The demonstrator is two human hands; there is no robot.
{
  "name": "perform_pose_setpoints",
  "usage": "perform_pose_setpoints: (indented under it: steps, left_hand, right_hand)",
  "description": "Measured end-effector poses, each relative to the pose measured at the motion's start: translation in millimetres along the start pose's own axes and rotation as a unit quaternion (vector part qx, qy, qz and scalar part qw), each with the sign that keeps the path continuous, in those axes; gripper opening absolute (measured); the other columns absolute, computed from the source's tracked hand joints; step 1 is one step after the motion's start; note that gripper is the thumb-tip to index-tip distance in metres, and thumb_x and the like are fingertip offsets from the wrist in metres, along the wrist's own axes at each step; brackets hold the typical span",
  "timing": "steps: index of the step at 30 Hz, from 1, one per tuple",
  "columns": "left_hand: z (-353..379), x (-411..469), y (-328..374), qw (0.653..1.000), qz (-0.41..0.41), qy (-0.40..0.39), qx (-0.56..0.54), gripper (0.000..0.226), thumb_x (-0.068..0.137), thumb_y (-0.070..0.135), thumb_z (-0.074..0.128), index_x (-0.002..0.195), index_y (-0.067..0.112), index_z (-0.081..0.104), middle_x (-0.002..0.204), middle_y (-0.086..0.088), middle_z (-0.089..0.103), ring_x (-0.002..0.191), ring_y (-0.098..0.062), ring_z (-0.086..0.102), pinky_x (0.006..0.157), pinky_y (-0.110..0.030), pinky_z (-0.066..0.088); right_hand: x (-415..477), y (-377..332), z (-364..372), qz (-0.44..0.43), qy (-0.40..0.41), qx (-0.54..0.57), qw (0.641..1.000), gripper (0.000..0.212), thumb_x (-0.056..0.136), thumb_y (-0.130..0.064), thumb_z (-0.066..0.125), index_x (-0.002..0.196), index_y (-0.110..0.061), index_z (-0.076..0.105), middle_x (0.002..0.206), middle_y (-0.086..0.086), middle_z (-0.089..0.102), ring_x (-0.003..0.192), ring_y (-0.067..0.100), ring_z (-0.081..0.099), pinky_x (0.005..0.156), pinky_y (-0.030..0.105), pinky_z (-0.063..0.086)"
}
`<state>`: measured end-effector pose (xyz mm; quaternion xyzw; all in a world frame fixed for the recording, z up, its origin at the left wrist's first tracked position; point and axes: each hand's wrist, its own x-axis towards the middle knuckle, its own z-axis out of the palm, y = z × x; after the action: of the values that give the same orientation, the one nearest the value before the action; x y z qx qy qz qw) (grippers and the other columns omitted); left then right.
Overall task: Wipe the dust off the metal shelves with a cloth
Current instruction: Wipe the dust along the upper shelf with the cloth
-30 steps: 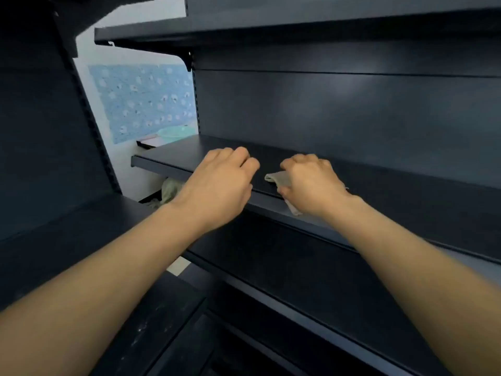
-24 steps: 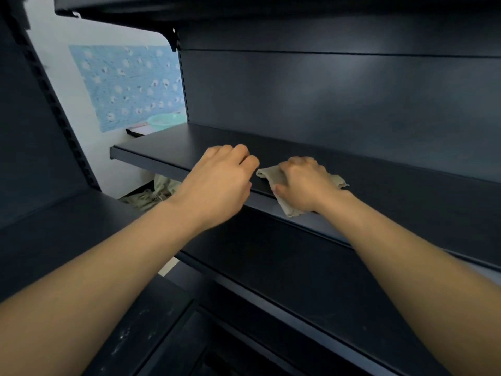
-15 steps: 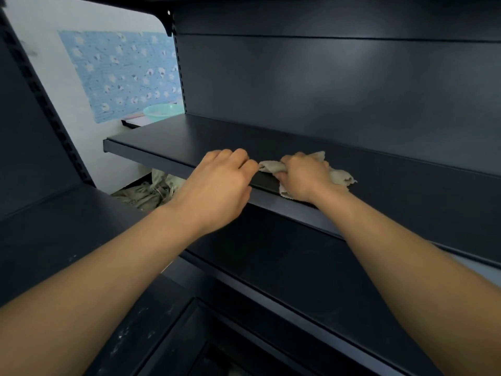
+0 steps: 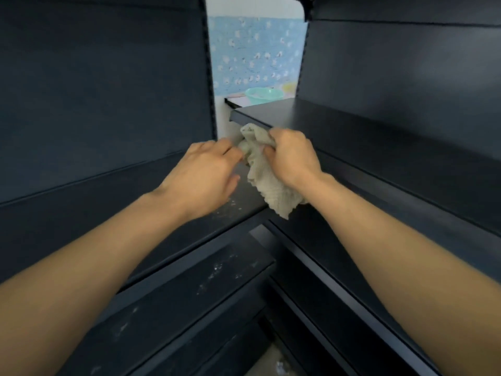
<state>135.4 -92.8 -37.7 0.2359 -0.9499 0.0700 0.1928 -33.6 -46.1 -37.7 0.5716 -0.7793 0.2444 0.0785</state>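
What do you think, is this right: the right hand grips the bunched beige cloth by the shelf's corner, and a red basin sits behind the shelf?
Not quite. The head view shows the basin behind the shelf is pale green, not red. The right hand does grip the bunched beige cloth by the shelf's corner.

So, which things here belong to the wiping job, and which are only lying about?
Job: crumpled beige cloth, gripped by the right hand, with the left hand at it; dark metal shelves, with white specks on a lower one.
Lying about: turquoise plastic basin; blue patterned sheet on the wall behind.
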Motion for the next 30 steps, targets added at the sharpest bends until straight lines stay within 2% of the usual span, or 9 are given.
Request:
perform_pose_setpoints:
  steps: [2, 4, 8, 12, 19, 21, 23, 25, 30]
  left_hand:
    - [-5.9, -26.3, -16.6, 0.999, -0.039, -0.007, -0.002, 0.032, 0.087, 0.019, 0.055, 0.117, 0.008, 0.054, 0.112, -0.011, 0.056, 0.103, -0.032, 0.053, 0.096, -0.043, 0.037]
    - [-9.2, -50.2, -28.7, 0.997, -0.076, -0.022, -0.006, 0.034, 0.088, 0.020, 0.055, 0.120, 0.009, 0.053, 0.116, -0.011, 0.055, 0.106, -0.032, 0.053, 0.098, -0.043, 0.037]
    - [-6.5, -88.4, -40.2, 0.991, -0.119, -0.069, -0.009, 0.040, 0.090, 0.027, 0.053, 0.127, 0.012, 0.048, 0.122, -0.006, 0.052, 0.112, -0.026, 0.050, 0.103, -0.038, 0.034]
    - [0.5, -107.3, -40.0, 0.986, -0.131, -0.098, -0.009, 0.041, 0.091, 0.030, 0.050, 0.130, 0.016, 0.045, 0.124, -0.003, 0.050, 0.113, -0.023, 0.049, 0.105, -0.034, 0.029]
    - [24.4, -112.0, -37.4, 0.980, -0.137, -0.144, -0.013, 0.038, 0.092, 0.035, 0.047, 0.123, 0.014, 0.048, 0.121, -0.004, 0.052, 0.112, -0.024, 0.050, 0.103, -0.037, 0.033]
    - [32.4, -112.7, -37.1, 0.977, -0.147, -0.155, -0.025, 0.037, 0.093, 0.037, 0.044, 0.122, 0.014, 0.049, 0.120, -0.004, 0.053, 0.112, -0.024, 0.049, 0.102, -0.037, 0.033]
    - [38.8, -112.3, -37.0, 0.976, -0.151, -0.155, -0.031, 0.037, 0.094, 0.038, 0.041, 0.121, 0.014, 0.051, 0.120, -0.005, 0.053, 0.112, -0.024, 0.048, 0.100, -0.036, 0.033]
    - [43.7, -110.7, -38.0, 0.976, -0.158, -0.145, -0.038, 0.036, 0.094, 0.038, 0.041, 0.120, 0.015, 0.052, 0.120, -0.004, 0.052, 0.112, -0.024, 0.046, 0.099, -0.036, 0.033]
    - [53.1, -106.6, -43.0, 0.981, -0.158, -0.105, -0.046, 0.035, 0.092, 0.037, 0.045, 0.117, 0.015, 0.055, 0.118, -0.004, 0.055, 0.110, -0.023, 0.047, 0.098, -0.036, 0.033]
  right_hand:
    - [1.6, -24.4, 22.6, -0.022, -0.120, 0.054, 0.991, 0.034, 0.096, -0.030, 0.053, 0.118, -0.005, 0.057, 0.125, 0.013, 0.060, 0.118, 0.032, 0.054, 0.083, 0.031, 0.040]
    - [1.5, -44.7, 36.4, -0.017, -0.221, 0.124, 0.967, 0.058, 0.094, -0.039, 0.056, 0.141, -0.006, 0.043, 0.145, 0.009, 0.046, 0.134, 0.024, 0.042, 0.106, 0.030, 0.034]
    - [2.7, -60.6, 53.6, -0.026, -0.258, 0.062, 0.964, 0.053, 0.100, -0.041, 0.042, 0.146, -0.014, 0.037, 0.153, 0.006, 0.035, 0.141, 0.023, 0.032, 0.114, 0.034, 0.025]
    - [-10.9, -59.0, 77.1, -0.014, -0.331, -0.056, 0.942, 0.055, 0.103, -0.044, 0.024, 0.153, -0.023, 0.016, 0.161, 0.001, 0.012, 0.148, 0.030, 0.004, 0.118, 0.051, 0.007]
    - [-29.6, -59.2, 106.5, -0.012, -0.305, -0.053, 0.951, 0.057, 0.102, -0.045, 0.018, 0.153, -0.028, 0.002, 0.162, -0.005, -0.005, 0.148, 0.022, -0.009, 0.115, 0.053, -0.006]
    - [-30.2, -57.5, 104.1, -0.014, -0.283, -0.028, 0.959, 0.056, 0.101, -0.048, 0.026, 0.152, -0.029, 0.016, 0.161, -0.004, 0.010, 0.148, 0.020, 0.004, 0.116, 0.052, -0.001]
    - [-31.0, -56.6, 104.6, 0.013, -0.211, 0.033, 0.977, 0.049, 0.099, -0.049, 0.034, 0.143, -0.029, 0.039, 0.150, -0.001, 0.039, 0.141, 0.020, 0.029, 0.116, 0.051, 0.010]
    - [-34.0, -59.7, 109.3, 0.034, -0.151, 0.035, 0.987, 0.045, 0.098, -0.048, 0.034, 0.137, -0.028, 0.046, 0.144, -0.001, 0.047, 0.137, 0.020, 0.035, 0.115, 0.051, 0.013]
    - [-27.7, -61.1, 122.1, 0.010, -0.211, -0.047, 0.976, 0.054, 0.099, -0.047, 0.018, 0.151, -0.034, 0.016, 0.161, -0.004, 0.008, 0.148, 0.022, 0.003, 0.114, 0.054, -0.002]
